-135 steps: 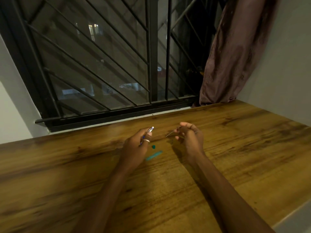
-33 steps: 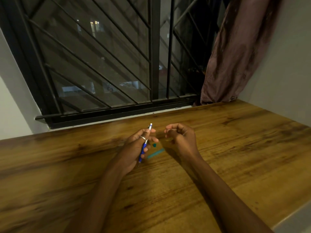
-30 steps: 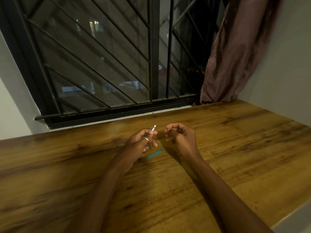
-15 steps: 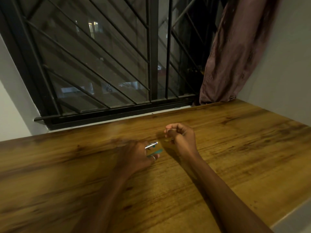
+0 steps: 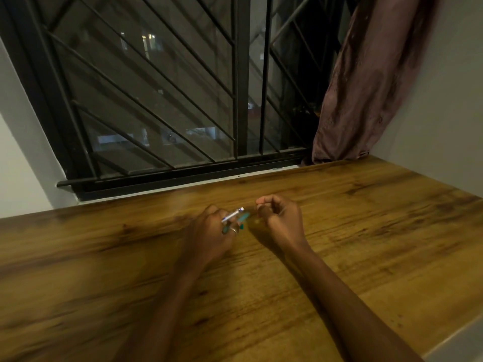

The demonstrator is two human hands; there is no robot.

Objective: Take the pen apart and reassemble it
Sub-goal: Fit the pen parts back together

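My left hand [image 5: 210, 235] is curled around a blue and silver pen part [image 5: 232, 214] whose tip points up and right. The same fingers also hold a teal tube piece [image 5: 242, 218], blurred, lying just under the silver part. A small teal bit [image 5: 241, 226] shows beside a ring on that hand. My right hand [image 5: 281, 218] hovers a little to the right with its fingers pinched shut; whatever sits between them is too small to make out. Both hands are just above the wooden table [image 5: 352, 244].
A barred black window [image 5: 162, 100] runs along the table's far edge. A brownish curtain [image 5: 371, 82] hangs at the back right, touching the table corner. A pale wall closes off the right side, and the table's front edge shows at lower right.
My left hand dropped to the table, took up the teal tube that lay there, and lifted it together with the blue and silver part. My right hand barely moved.
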